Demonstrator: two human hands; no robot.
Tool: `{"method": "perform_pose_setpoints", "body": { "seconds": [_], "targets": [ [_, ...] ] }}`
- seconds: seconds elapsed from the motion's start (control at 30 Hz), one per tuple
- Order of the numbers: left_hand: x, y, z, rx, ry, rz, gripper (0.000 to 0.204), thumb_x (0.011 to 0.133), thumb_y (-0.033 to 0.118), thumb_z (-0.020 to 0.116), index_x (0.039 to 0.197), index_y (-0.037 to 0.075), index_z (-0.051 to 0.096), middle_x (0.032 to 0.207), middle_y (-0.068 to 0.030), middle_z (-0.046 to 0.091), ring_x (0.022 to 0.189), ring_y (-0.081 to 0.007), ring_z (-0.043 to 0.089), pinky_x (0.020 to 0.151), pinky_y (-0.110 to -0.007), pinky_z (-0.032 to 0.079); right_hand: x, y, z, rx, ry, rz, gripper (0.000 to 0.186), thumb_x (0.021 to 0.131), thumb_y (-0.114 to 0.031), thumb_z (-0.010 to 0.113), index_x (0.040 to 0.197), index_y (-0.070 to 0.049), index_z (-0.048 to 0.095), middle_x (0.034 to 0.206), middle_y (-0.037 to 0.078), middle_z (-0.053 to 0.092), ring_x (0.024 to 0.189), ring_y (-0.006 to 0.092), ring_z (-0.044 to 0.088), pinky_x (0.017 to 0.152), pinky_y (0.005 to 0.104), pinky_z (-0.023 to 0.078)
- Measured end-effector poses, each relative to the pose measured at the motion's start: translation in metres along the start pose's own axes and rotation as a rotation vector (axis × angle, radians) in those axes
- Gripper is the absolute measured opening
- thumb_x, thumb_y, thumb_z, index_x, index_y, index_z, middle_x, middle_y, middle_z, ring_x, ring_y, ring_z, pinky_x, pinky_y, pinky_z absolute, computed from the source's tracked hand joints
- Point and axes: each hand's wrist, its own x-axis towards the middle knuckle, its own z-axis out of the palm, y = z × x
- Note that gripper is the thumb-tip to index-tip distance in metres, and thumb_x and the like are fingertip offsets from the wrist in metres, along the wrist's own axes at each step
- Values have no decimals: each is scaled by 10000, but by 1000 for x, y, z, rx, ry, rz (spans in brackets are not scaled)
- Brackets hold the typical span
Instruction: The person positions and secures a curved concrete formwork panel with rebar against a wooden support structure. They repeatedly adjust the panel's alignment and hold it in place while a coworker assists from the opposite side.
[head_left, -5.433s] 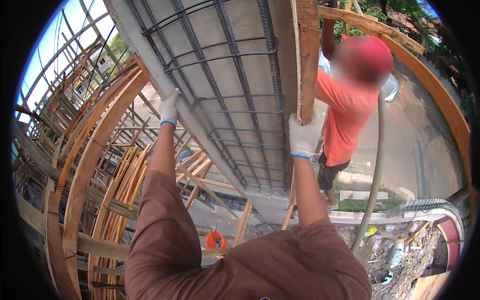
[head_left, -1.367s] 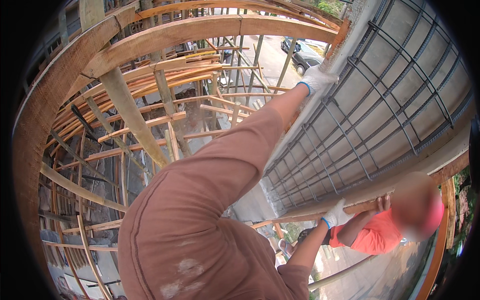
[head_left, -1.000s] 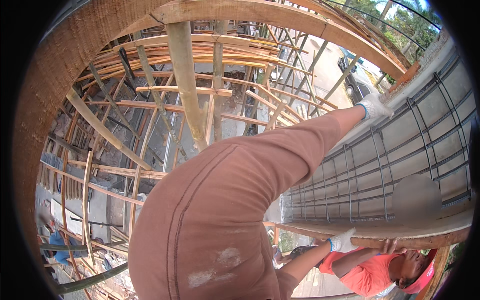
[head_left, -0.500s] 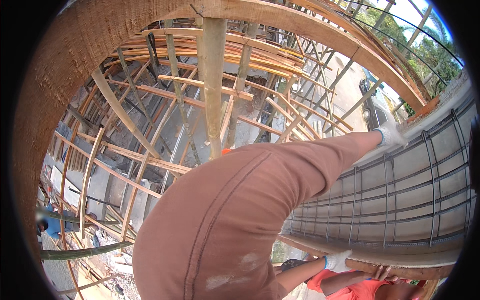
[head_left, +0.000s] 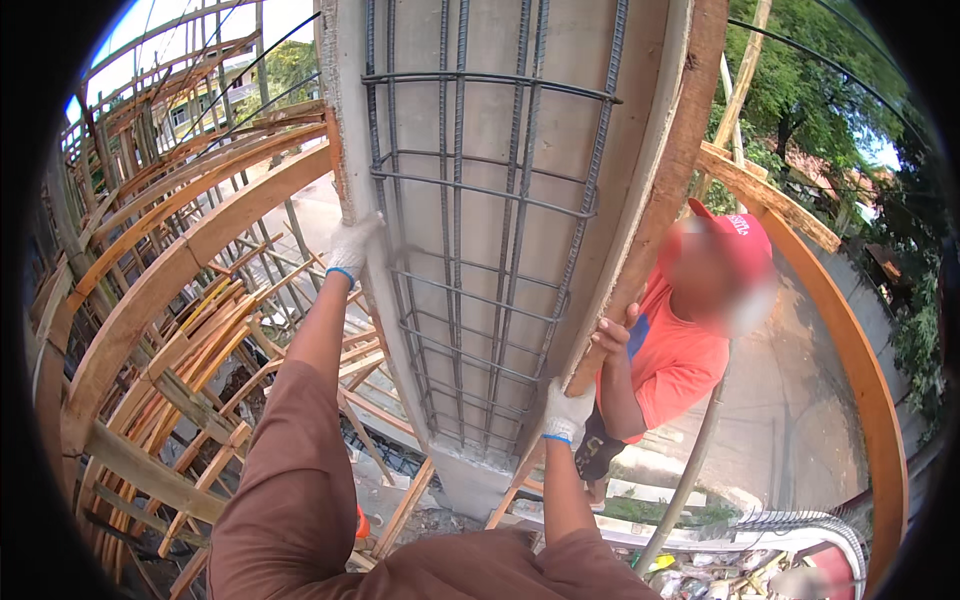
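In front of me runs a column formwork trough (head_left: 660,190) of boards and pale panels, with a cage of ribbed steel rebar (head_left: 460,190) inside it. My left hand (head_left: 355,246), in a white glove with a blue cuff, is closed over the formwork's left edge. Lower down, on the opposite side, my right hand (head_left: 568,410), gloved the same way, grips the lower part of the right edge board. Its fingertips are partly hidden. A co-worker's bare hand (head_left: 613,335) rests on that same board just above my right hand.
A co-worker in a red cap and orange shirt (head_left: 680,350) stands close on the right. Curved-looking timber beams (head_left: 850,340) cross on both sides. Wooden poles and planks (head_left: 190,330) crowd the lower left. A concrete base (head_left: 470,480) sits under the formwork; bundled bars (head_left: 800,522) lie lower right.
My view has swung round to face the formwork, bringing the co-worker into fuller sight. Both my hands remain on the formwork's two edges; the left is no longer blurred.
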Motion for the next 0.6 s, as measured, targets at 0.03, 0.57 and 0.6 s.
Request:
{"method": "perform_pose_setpoints", "body": {
  "seconds": [0.03,0.57,0.6],
  "targets": [
    [-15,12,18,-11,-9,7,463,767,338,809,1087,21,698,951,-67,704,829,-160,651,755,-321,526,5,5,-8,14,-5,26,429,706,-180,771,1054,-7,590,953,139,660,846,270,654,765,391,509],
    [39,-30,-21,71,-139,69,503,927,323,663,1272,-37,606,1181,-119,642,1006,-202,627,885,-329,518,6,-36,-28,75,-39,37,478,704,-200,735,1142,-45,623,1029,195,668,996,375,638,858,448,507],
    [36,-27,-15,84,-136,72,508,927,331,663,1270,-40,607,1178,-118,643,1002,-200,626,880,-328,519,7,-35,-30,76,-34,37,482,703,-201,736,1144,-44,621,1028,195,668,996,375,638,859,447,507]
  ]
}}
